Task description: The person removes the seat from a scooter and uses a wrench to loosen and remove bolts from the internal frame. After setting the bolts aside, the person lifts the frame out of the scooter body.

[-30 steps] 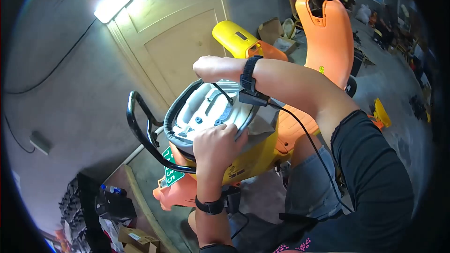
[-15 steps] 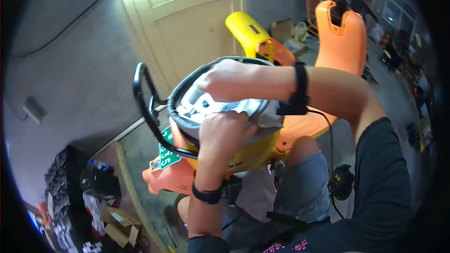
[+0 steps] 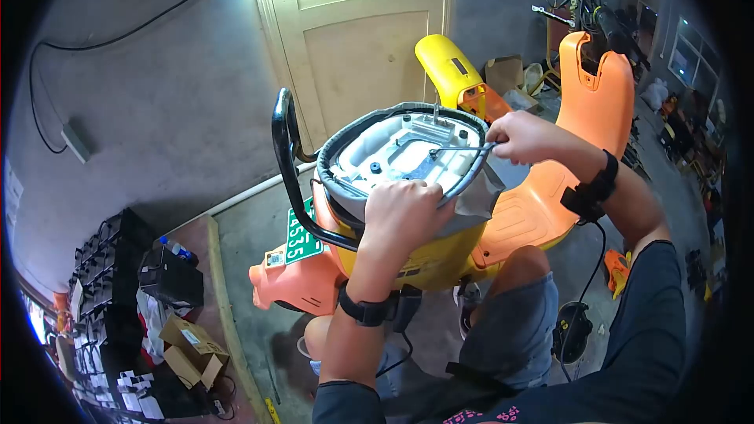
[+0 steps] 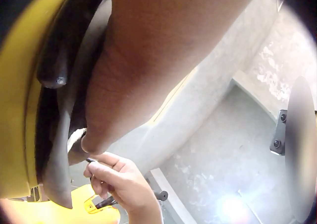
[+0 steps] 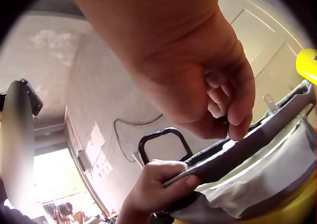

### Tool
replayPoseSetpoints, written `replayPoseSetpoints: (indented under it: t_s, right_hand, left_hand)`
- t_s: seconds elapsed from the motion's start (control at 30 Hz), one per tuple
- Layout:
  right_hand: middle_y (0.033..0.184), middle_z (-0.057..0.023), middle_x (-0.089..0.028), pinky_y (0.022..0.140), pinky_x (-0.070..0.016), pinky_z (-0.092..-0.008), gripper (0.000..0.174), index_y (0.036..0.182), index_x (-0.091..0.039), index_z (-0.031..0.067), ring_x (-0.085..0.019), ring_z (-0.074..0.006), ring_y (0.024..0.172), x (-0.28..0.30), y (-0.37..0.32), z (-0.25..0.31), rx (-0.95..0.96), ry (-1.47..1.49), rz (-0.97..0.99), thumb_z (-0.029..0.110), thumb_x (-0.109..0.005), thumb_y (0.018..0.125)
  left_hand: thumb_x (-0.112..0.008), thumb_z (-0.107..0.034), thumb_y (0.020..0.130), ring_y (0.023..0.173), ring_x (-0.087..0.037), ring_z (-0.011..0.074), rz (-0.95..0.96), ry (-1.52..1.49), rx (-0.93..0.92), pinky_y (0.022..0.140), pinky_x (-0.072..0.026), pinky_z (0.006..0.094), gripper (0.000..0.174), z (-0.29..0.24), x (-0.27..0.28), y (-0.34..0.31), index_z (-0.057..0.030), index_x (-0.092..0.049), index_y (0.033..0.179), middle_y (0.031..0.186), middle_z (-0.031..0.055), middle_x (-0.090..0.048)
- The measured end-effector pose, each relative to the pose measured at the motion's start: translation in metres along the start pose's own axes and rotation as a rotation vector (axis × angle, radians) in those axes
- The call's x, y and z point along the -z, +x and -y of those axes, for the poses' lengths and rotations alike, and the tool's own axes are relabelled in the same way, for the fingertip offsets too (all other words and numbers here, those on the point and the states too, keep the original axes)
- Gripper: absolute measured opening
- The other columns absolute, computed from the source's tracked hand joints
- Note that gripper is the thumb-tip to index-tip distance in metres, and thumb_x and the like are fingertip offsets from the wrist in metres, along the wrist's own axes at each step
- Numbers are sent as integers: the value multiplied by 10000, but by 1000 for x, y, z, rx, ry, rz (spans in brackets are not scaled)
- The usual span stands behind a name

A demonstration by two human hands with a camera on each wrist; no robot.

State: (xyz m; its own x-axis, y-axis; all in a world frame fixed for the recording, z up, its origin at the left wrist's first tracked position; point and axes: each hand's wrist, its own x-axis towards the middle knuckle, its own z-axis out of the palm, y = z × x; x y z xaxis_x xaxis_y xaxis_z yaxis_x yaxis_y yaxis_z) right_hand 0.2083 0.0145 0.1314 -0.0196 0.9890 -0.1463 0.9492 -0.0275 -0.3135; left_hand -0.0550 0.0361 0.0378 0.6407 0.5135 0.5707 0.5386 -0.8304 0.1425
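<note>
An upturned scooter seat [image 3: 463, 163] shows its white plastic underside, with a grey cover [image 3: 345, 188] wrapped around its rim. My left hand [image 3: 404, 216] grips the near rim, fingers curled over the cover's edge. At the right rim my right hand [image 3: 528, 137] pinches a thin dark cord [image 3: 463, 148], which runs taut from the middle of the underside. In the right wrist view a small dark bit of it shows between the right fingertips [image 5: 239, 131], while the left hand [image 5: 161, 184] holds the edge below. The seat rests on a yellow and orange scooter [image 3: 522, 228].
A black grab rail [image 3: 287, 165] rises left of the seat, above a green number plate [image 3: 305, 232]. Behind stand a door [image 3: 369, 71] and a yellow body panel [image 3: 448, 67]. Black boxes [image 3: 118, 267] and an opened carton [image 3: 192, 349] lie at the lower left.
My right hand has moved from the far side across the seat to its right rim, drawing the cord out. The left hand stays on the near rim. The head view has shifted.
</note>
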Motion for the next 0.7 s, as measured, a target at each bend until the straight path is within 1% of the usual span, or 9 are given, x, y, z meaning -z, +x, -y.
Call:
replayPoseSetpoints:
  t_s: [0.07, 0.13, 0.17, 0.27, 0.37, 0.5, 0.6, 0.67, 0.7]
  right_hand:
    - [768, -67, -684, 551, -531, -263, 292, 1088, -697, -66, -638, -106, 610, 1, 23, -28, -39, 84, 25, 144, -662, 889]
    - [776, -48, -662, 552, -517, -238, 349, 1049, -709, -65, -603, -99, 602, 6, 42, -34, -150, 378, 104, 255, -724, 911]
    - [747, -14, -623, 545, -494, -216, 355, 992, -704, -45, -569, -84, 592, 8, 49, -30, -236, 340, 68, 307, -719, 940]
    - [734, -28, -627, 513, -464, -277, 264, 918, -703, -31, -548, -108, 577, 7, 80, -33, -308, 394, -33, 230, -700, 960]
    - [698, -40, -620, 501, -437, -306, 170, 855, -707, -12, -545, -139, 560, 4, 119, -29, -428, 474, -120, 143, -738, 918]
    - [645, -46, -606, 479, -414, -306, 181, 821, -688, -5, -551, -141, 510, 4, 155, -1, -372, 225, -181, 150, -719, 910]
    - [653, -44, -612, 495, -434, -291, 182, 865, -705, -5, -553, -133, 500, 8, 169, 22, -275, 31, -146, 174, -706, 902]
    - [681, -42, -628, 535, -471, -271, 221, 945, -717, -10, -576, -127, 541, 1, 197, 10, -87, 84, -51, 204, -699, 897]
    - [723, -47, -641, 582, -505, -260, 288, 1043, -709, -18, -607, -122, 605, 4, 189, 27, -92, 71, -36, 230, -699, 896]
  left_hand:
    - [-660, -452, 868, 630, -686, 290, -5, 7, 11, 572, -529, 412, 379, 0, 0, 0, -110, -706, 710, 656, 101, -673]
    - [-660, -453, 868, 628, -686, 290, 7, 9, 9, 573, -530, 411, 380, 0, 1, 0, -111, -707, 710, 657, 100, -674]
    - [-660, -453, 869, 627, -686, 289, 13, 7, 11, 574, -530, 410, 380, 0, 1, 1, -111, -707, 709, 658, 100, -674]
    - [-658, -455, 869, 622, -685, 288, 1, 14, -10, 572, -531, 407, 382, 1, -1, 1, -112, -707, 708, 658, 99, -675]
    - [-657, -448, 870, 618, -686, 284, -1, 7, 9, 568, -531, 403, 378, 1, -2, 0, -109, -712, 713, 657, 98, -677]
    - [-652, -431, 873, 617, -690, 278, 0, -13, -20, 564, -532, 399, 368, 5, -5, 0, -103, -721, 723, 657, 102, -678]
    - [-649, -427, 874, 617, -692, 278, 2, -21, -37, 562, -533, 399, 371, 7, -7, 0, -99, -720, 717, 658, 105, -678]
    - [-647, -424, 874, 613, -691, 278, 16, -21, -30, 560, -534, 397, 374, 5, -5, -1, -95, -719, 712, 661, 104, -681]
    - [-646, -424, 875, 613, -691, 278, 17, -26, -27, 560, -534, 397, 374, 6, -5, 0, -96, -719, 712, 662, 103, -681]
